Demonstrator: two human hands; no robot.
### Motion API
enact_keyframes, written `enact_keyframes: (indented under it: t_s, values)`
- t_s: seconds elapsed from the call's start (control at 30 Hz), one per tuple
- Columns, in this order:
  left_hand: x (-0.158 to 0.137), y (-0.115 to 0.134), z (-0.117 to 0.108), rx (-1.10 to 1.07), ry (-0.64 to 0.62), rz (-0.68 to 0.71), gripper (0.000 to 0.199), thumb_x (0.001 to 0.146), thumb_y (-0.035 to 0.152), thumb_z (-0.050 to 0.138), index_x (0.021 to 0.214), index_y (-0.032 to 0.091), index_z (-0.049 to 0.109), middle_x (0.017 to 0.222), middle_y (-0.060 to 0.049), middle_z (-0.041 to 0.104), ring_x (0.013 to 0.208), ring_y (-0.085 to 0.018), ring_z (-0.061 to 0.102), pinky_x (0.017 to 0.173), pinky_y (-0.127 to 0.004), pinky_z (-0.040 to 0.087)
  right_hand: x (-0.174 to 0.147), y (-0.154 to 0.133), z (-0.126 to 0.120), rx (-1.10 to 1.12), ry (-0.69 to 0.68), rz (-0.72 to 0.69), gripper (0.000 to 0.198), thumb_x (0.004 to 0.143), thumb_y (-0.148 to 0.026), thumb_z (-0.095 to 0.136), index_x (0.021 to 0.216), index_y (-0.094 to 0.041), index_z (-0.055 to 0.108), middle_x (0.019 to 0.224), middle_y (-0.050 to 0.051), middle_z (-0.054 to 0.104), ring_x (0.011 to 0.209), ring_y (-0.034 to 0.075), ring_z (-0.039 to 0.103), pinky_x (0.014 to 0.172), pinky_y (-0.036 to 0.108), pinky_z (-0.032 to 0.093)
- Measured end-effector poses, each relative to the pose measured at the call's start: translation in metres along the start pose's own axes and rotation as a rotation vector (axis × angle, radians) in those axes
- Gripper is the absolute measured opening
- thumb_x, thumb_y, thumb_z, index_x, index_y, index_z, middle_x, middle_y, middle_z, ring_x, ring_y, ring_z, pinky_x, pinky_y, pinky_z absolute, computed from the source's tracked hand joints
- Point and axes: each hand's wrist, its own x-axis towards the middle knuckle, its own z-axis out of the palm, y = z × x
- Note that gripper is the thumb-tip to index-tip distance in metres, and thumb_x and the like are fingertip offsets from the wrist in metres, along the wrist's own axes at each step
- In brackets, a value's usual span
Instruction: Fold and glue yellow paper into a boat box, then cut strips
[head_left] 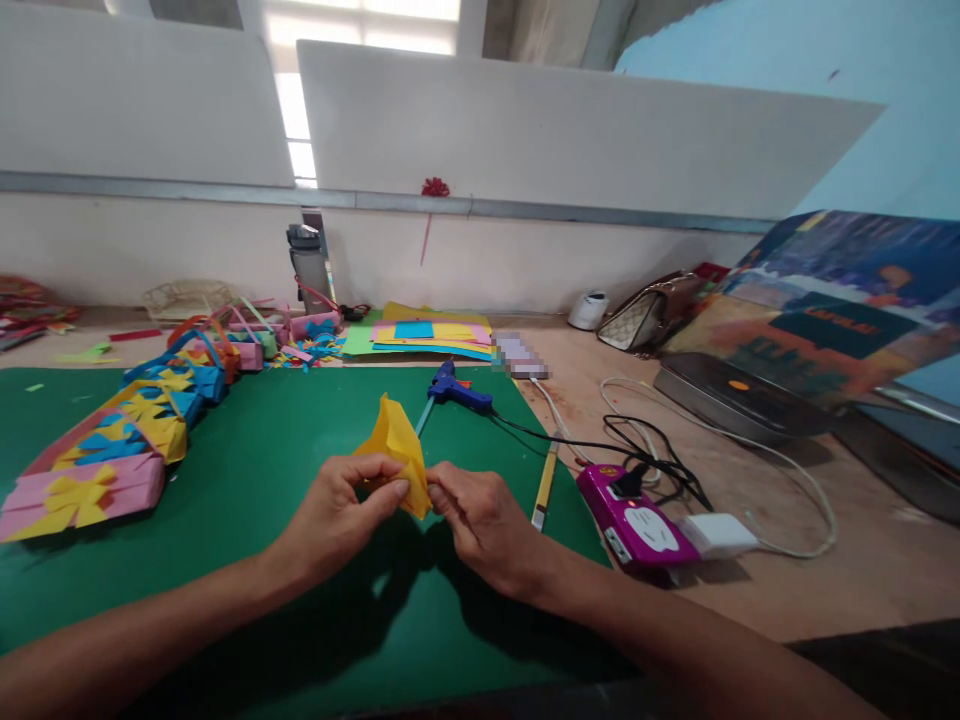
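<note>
Between my two hands, above a green cutting mat [255, 480], is a folded piece of yellow paper [397, 430]. My left hand [352, 500] pinches its lower left side between thumb and fingers. At its lower right edge, my right hand [480, 515] closes its fingertips on the same paper. Just beyond the paper lies a blue glue gun [461, 390] with a glue stick in its back end. A yellow utility knife [546, 485] rests at the mat's right edge.
Several small paper baskets [82, 495] with bows line the left. Coloured paper sheets [427, 335] and paper scraps [319, 345] lie at the back, near a grey bottle [309, 265]. A purple power strip [637, 525] with cables and a white charger [716, 536] sits right.
</note>
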Motion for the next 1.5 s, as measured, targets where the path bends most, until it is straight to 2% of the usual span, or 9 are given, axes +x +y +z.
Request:
enact_keyframes:
  t_s: [0.17, 0.3, 0.53, 0.63, 0.73, 0.9, 1.03, 1.2, 1.5]
  values:
    - [0.0, 0.0, -0.002, -0.146, 0.021, -0.044, 0.018, 0.077, 0.028, 0.056, 0.071, 0.016, 0.068, 0.065, 0.0, 0.066, 0.058, -0.012, 0.055, 0.055, -0.022, 0.044, -0.002, -0.007, -0.01, 0.029, -0.01, 0.012, 0.019, 0.093, -0.024, 0.039, 0.092, -0.017, 0.057, 0.078, 0.003, 0.062, 0.067, 0.013, 0.055, 0.063, 0.024, 0.039]
    - [-0.002, -0.001, -0.002, -0.164, 0.022, -0.038, 0.017, 0.078, 0.028, 0.056, 0.072, 0.016, 0.068, 0.067, 0.0, 0.067, 0.061, -0.013, 0.056, 0.058, -0.023, 0.046, -0.004, -0.008, -0.01, 0.019, -0.001, 0.015, 0.015, 0.09, -0.023, 0.046, 0.094, -0.016, 0.058, 0.076, 0.003, 0.064, 0.066, 0.013, 0.056, 0.062, 0.023, 0.039]
    - [-0.006, -0.005, 0.0, -0.082, 0.022, 0.025, 0.019, 0.081, 0.03, 0.055, 0.078, 0.017, 0.069, 0.077, -0.002, 0.068, 0.071, -0.016, 0.058, 0.069, -0.026, 0.048, -0.007, -0.004, -0.004, -0.023, 0.015, -0.061, 0.014, 0.09, -0.022, 0.046, 0.092, -0.016, 0.059, 0.081, 0.005, 0.067, 0.071, 0.014, 0.06, 0.065, 0.024, 0.041]
    - [-0.007, -0.006, 0.001, -0.011, 0.041, 0.096, 0.018, 0.083, 0.028, 0.054, 0.077, 0.018, 0.067, 0.077, -0.003, 0.068, 0.073, -0.016, 0.059, 0.071, -0.027, 0.047, -0.008, -0.005, -0.003, -0.045, 0.026, -0.09, 0.015, 0.09, -0.022, 0.045, 0.092, -0.016, 0.059, 0.082, 0.006, 0.067, 0.071, 0.014, 0.06, 0.064, 0.024, 0.041]
    - [-0.008, -0.007, 0.003, 0.058, 0.074, 0.18, 0.015, 0.083, 0.025, 0.054, 0.076, 0.018, 0.065, 0.075, -0.003, 0.067, 0.073, -0.016, 0.059, 0.07, -0.027, 0.045, -0.007, -0.005, -0.002, -0.082, 0.027, -0.112, 0.017, 0.091, -0.021, 0.042, 0.09, -0.016, 0.059, 0.078, 0.005, 0.066, 0.068, 0.014, 0.058, 0.062, 0.023, 0.039]
    - [-0.008, -0.007, 0.006, 0.142, 0.106, 0.258, 0.012, 0.083, 0.023, 0.053, 0.076, 0.019, 0.06, 0.07, -0.001, 0.064, 0.069, -0.015, 0.056, 0.069, -0.028, 0.043, -0.006, -0.005, -0.001, -0.19, 0.055, -0.137, 0.024, 0.092, -0.023, 0.041, 0.072, -0.017, 0.052, 0.061, 0.001, 0.057, 0.054, 0.012, 0.048, 0.054, 0.024, 0.031]
    - [-0.008, -0.007, 0.008, 0.168, 0.114, 0.31, 0.009, 0.083, 0.02, 0.052, 0.077, 0.019, 0.058, 0.068, 0.001, 0.062, 0.066, -0.014, 0.055, 0.07, -0.028, 0.041, -0.005, -0.005, -0.001, -0.248, 0.065, -0.168, 0.027, 0.092, -0.024, 0.038, 0.069, -0.018, 0.049, 0.058, 0.0, 0.055, 0.052, 0.011, 0.045, 0.053, 0.024, 0.028]
    - [-0.008, -0.007, 0.007, 0.227, 0.072, 0.351, 0.008, 0.084, 0.017, 0.049, 0.08, 0.019, 0.055, 0.07, 0.001, 0.059, 0.067, -0.014, 0.052, 0.071, -0.028, 0.039, -0.005, -0.005, -0.001, -0.283, 0.069, -0.198, 0.028, 0.093, -0.023, 0.036, 0.069, -0.018, 0.049, 0.058, 0.001, 0.055, 0.052, 0.011, 0.045, 0.053, 0.024, 0.028]
    - [-0.008, -0.005, 0.004, 0.429, -0.12, 0.47, 0.02, 0.091, 0.015, 0.034, 0.075, 0.019, 0.045, 0.067, 0.002, 0.049, 0.065, -0.013, 0.042, 0.079, -0.03, 0.035, -0.005, -0.001, 0.0, -0.296, 0.056, -0.236, 0.022, 0.09, -0.021, 0.04, 0.071, -0.018, 0.05, 0.06, 0.001, 0.057, 0.052, 0.013, 0.049, 0.053, 0.025, 0.03]
